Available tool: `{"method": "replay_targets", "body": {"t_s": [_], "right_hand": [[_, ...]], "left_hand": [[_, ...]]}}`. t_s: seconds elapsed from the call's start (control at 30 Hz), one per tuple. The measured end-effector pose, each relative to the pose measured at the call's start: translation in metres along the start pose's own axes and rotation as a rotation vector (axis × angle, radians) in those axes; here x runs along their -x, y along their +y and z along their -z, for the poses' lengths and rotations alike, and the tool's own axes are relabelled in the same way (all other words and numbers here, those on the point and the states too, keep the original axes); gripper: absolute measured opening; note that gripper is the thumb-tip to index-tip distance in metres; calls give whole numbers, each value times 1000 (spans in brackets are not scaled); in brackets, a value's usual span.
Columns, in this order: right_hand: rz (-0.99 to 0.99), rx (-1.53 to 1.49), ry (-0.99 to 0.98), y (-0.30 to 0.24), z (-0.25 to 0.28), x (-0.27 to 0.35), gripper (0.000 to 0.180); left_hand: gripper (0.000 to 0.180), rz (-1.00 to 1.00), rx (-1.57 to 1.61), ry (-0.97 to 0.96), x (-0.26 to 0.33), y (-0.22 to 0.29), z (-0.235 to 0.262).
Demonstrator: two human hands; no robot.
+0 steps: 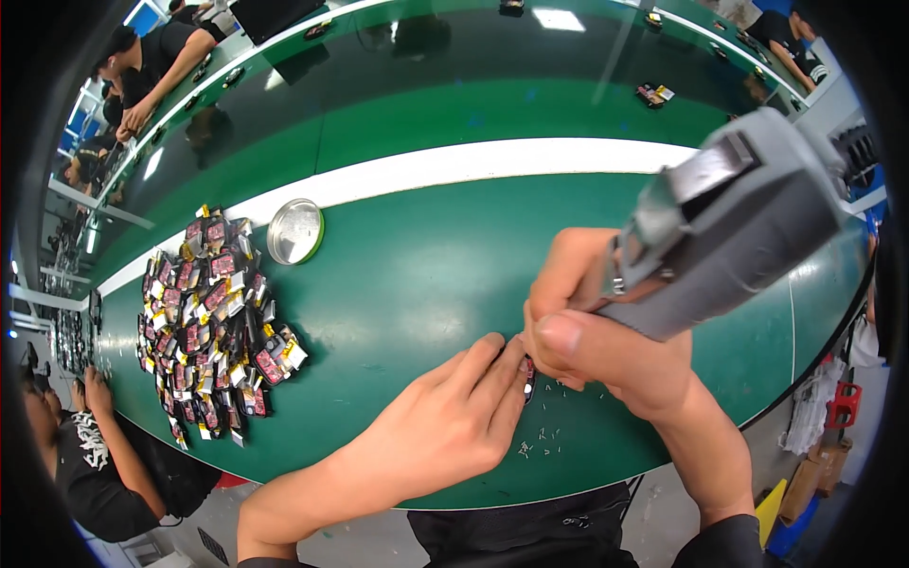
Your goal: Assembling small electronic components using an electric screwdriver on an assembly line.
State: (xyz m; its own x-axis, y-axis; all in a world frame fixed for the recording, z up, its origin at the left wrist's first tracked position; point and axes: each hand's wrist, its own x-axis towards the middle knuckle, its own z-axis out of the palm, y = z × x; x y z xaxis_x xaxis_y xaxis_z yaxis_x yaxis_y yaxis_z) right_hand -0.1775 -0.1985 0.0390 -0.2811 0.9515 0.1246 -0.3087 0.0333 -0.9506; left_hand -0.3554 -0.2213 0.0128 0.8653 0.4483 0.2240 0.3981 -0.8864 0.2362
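My right hand is wrapped round a bulky grey handheld tool with a dark, glossy window near its upper end; its exact kind does not show. The thumb and fingers close around its lower end, just above the table. My left hand lies low on the green table, fingers together, pressing on a small dark device with a red circuit board. Most of that device is hidden beneath my fingers. The fingertips of both hands almost meet there. Small white scraps lie near my left hand.
A large heap of small black devices with red boards spreads over the table's left side. Beside it is a round shallow tin. Behind a white ledge runs a dark green conveyor belt carrying several devices. Other people sit at the left.
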Motion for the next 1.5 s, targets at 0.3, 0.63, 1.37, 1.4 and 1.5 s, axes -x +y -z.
{"method": "replay_targets", "body": {"t_s": [0.3, 0.63, 1.37, 1.4, 1.5], "right_hand": [[-54, -63, -146, 9, -2, -1, 19], [28, -552, 196, 24, 40, 1, 19], [249, -812, 675, 24, 156, -10, 20], [248, -818, 663, 24, 157, -9, 20], [238, -816, 672, 22, 156, -10, 20]], "left_hand": [[33, 2, -87, 39, 18, -2, -1], [42, 445, -333, 417, 89, -21, 70], [21, 149, 14, 150, -97, -20, -31], [20, 147, 10, 109, -101, -19, -30], [16, 137, 64, 124, -95, -19, -27]]}}
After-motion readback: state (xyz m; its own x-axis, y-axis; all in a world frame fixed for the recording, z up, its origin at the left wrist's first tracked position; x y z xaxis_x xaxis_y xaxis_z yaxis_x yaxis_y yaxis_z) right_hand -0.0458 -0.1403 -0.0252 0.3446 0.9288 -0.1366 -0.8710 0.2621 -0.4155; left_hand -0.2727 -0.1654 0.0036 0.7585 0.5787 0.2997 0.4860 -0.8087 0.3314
